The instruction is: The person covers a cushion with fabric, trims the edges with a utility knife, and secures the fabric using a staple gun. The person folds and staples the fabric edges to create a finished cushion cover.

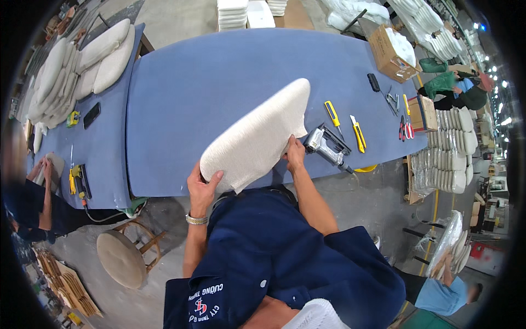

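A cream fabric-covered cushion pad [255, 131] is held tilted over the near edge of the blue table. My left hand [203, 189] grips its lower left end, thumb on the fabric and fingers behind. At the pad's near right edge, my right hand [295, 154] pinches the cloth, some fingers hidden beneath it. Just right of that hand lies a staple gun [329, 147] with its hose. Beyond it rest a yellow screwdriver [332, 113] and a yellow utility knife [358, 134].
Red-handled scissors [406, 129], pliers [392, 101] and a cardboard box [392, 54] lie along the right of the blue table [181, 93]. Stacked cushions [55, 82] and a phone [92, 114] occupy the left table, where a co-worker's hands [46, 170] work. A round stool [121, 259] stands at lower left.
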Tool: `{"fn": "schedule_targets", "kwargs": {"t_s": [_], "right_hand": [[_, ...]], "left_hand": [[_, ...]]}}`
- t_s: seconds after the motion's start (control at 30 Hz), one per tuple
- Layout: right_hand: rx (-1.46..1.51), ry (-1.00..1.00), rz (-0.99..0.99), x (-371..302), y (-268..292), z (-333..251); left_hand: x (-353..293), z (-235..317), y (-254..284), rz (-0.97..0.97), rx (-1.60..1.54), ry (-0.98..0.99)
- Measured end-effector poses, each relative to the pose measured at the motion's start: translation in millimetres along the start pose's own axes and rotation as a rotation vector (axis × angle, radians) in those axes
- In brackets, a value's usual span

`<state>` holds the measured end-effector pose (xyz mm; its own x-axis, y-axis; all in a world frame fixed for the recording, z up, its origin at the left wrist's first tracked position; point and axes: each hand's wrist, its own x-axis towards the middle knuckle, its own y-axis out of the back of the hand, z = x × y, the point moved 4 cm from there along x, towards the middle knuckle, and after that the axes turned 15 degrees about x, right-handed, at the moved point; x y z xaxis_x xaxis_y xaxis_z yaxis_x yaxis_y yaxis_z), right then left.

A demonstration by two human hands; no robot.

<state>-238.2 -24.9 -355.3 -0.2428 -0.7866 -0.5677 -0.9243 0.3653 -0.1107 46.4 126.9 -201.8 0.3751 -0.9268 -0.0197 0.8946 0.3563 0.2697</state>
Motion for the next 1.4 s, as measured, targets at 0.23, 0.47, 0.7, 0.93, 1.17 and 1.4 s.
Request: {"fn": "schedule_targets", "kwargs": {"t_s": [0.23,0.47,0.7,0.93,1.17,1.4], "right_hand": [[-0.042,0.458,0.240,17.9,18.0,13.1],[0.269,-0.079,0.141,45.5,16.9,-3.5],[0.016,0.101,0.524,33.1,-19.9,-13.6],[-0.247,0.124,0.577,21.9,-45.4,-19.0],[-0.292,0.200,0.635,22.6,-53.1,-15.3],[-0.209,0.234,0.652,26.5,-45.8,-13.9]], "left_hand": [[9.5,-16.8,10.7,-0.360,0.489,-0.107],[34.5,29.0,-27.1,-0.524,0.792,-0.316],[73.3,47.5,-56.7,-0.686,0.920,-0.299],[151.6,50.6,-134.1,-0.711,0.884,-0.423],[229.2,83.5,-221.8,-0.775,0.984,-0.418],[177.6,42.4,-148.3,-0.655,0.868,-0.547]]}}
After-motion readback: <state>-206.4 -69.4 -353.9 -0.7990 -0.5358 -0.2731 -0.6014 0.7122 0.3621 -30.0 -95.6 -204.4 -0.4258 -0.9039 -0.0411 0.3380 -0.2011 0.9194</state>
